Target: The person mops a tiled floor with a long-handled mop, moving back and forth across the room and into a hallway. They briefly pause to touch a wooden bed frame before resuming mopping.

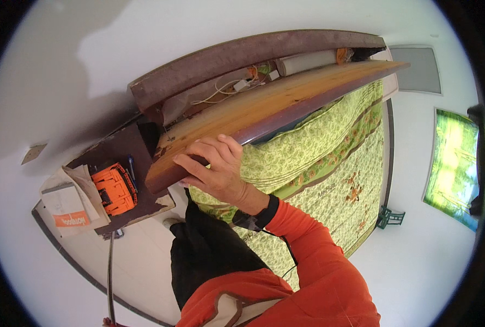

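My right hand [216, 169], with a dark band at its wrist, grips the near end of a long wooden board [242, 108] at the bed's head. The board is tilted up along an open headboard compartment [218, 94] that holds white cables with a charger. At the bottom left rim, only the fingers of my left hand [108, 322] show, around a thin long pole [111, 278]. The pole runs up to the bedside cabinet, where something grey at its far end is partly hidden.
On the dark bedside cabinet [122, 143] lie an orange case [115, 189], a pen and a notebook [69, 206]. The bed [336, 196] has green patterned bedding. A rolled white item [308, 62] lies in the headboard compartment. A green stool [391, 217] stands beyond the bed.
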{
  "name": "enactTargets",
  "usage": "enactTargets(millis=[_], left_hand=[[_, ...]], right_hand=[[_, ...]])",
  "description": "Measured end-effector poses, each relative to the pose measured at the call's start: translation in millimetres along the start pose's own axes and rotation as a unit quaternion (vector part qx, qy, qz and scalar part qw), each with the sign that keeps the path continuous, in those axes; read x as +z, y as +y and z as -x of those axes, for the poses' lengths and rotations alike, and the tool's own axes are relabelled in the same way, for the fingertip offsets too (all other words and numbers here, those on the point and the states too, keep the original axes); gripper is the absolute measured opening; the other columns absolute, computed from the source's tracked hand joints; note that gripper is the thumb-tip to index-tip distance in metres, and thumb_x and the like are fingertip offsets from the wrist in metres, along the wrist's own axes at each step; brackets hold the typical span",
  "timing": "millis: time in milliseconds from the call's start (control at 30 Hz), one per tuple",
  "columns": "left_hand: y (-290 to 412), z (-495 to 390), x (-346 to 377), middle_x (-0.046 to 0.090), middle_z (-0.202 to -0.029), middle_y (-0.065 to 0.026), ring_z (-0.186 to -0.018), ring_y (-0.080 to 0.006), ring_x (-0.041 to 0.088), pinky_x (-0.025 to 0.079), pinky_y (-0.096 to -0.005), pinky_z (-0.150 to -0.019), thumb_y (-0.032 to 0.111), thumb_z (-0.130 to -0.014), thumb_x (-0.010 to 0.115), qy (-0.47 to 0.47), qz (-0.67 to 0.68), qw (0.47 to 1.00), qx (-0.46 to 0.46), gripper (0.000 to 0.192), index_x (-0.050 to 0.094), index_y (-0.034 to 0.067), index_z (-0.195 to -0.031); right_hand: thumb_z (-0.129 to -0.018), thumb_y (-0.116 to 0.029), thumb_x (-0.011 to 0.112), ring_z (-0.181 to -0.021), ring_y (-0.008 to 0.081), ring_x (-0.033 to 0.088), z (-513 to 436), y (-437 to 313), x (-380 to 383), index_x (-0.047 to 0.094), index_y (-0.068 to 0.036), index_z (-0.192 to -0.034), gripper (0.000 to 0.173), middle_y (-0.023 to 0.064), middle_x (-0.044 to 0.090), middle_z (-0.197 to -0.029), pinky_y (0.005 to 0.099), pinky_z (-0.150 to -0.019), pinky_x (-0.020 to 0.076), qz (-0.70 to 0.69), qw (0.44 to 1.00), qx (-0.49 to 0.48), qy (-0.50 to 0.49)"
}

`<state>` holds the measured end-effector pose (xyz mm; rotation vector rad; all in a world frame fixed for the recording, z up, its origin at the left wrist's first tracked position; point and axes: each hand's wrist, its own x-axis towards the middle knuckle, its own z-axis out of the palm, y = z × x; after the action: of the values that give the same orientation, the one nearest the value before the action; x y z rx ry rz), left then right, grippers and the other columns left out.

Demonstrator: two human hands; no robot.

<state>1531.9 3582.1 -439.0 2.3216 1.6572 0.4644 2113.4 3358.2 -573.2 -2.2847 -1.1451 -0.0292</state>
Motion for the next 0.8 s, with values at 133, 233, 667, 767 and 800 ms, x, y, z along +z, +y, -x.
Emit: enactTargets(millis=[133, 233, 667, 767, 800], left_hand=[[-11.4, 3.7, -0.9, 0.058, -0.081, -0.0117, -0.070, -0.0225, 0.058, 0.049, -0.0330, -0.059, 0.033, -0.099, 0.040, 0.011, 0.001, 1.000, -0.023, 0.038, 0.057, -0.001, -0.093], [-17.7, 5.1, -6.0, 0.058, -0.083, -0.0119, -0.072, -0.0218, 0.059, 0.050, -0.0328, -0.060, 0.031, -0.098, 0.041, 0.040, 0.126, 0.986, -0.099, 0.037, 0.058, -0.002, -0.093], [-35.5, 20.9, -7.8, 0.057, -0.093, -0.0145, -0.081, -0.0245, 0.060, 0.053, -0.0348, -0.069, 0.031, -0.098, 0.044, 0.010, 0.112, 0.990, -0.091, 0.036, 0.056, -0.003, -0.102], [-31.0, 21.3, -6.5, 0.057, -0.092, -0.0147, -0.081, -0.0249, 0.060, 0.053, -0.0349, -0.069, 0.029, -0.098, 0.044, 0.013, 0.069, 0.994, -0.085, 0.035, 0.056, -0.003, -0.102], [-28.9, 21.7, -5.6, 0.057, -0.092, -0.0147, -0.081, -0.0250, 0.060, 0.052, -0.0349, -0.069, 0.029, -0.098, 0.044, 0.011, 0.063, 0.994, -0.086, 0.034, 0.056, -0.003, -0.102]], right_hand=[[-0.050, -0.022, 0.078, -0.098, 0.0193, 0.052, -8.9, -1.6, -4.0, 0.062, -0.019, -0.102, 0.055, -0.0001, 0.053, -0.096, 0.0400, -0.095, 0.0329, -0.011, 1.000, -0.001, -0.006], [-0.050, -0.022, 0.078, -0.096, 0.0195, 0.051, -18.2, -1.5, -4.0, 0.062, -0.019, -0.102, 0.054, -0.0003, 0.053, -0.094, 0.0407, -0.095, 0.0330, -0.008, 1.000, -0.003, -0.008], [-0.054, -0.025, 0.077, -0.097, 0.0205, 0.051, -19.4, -3.7, -7.4, 0.063, -0.020, -0.104, 0.053, 0.0003, 0.053, -0.096, 0.0431, -0.094, 0.0320, 0.013, 1.000, -0.004, -0.020], [-0.054, -0.026, 0.076, -0.098, 0.0201, 0.051, -9.6, -6.8, -4.3, 0.063, -0.021, -0.105, 0.053, 0.0000, 0.052, -0.097, 0.0427, -0.094, 0.0317, 0.025, 0.999, -0.002, -0.022], [-0.054, -0.027, 0.075, -0.098, 0.0199, 0.051, -6.7, -6.7, -3.6, 0.063, -0.021, -0.105, 0.053, -0.0001, 0.052, -0.097, 0.0425, -0.094, 0.0317, 0.027, 1.000, -0.004, -0.007]])
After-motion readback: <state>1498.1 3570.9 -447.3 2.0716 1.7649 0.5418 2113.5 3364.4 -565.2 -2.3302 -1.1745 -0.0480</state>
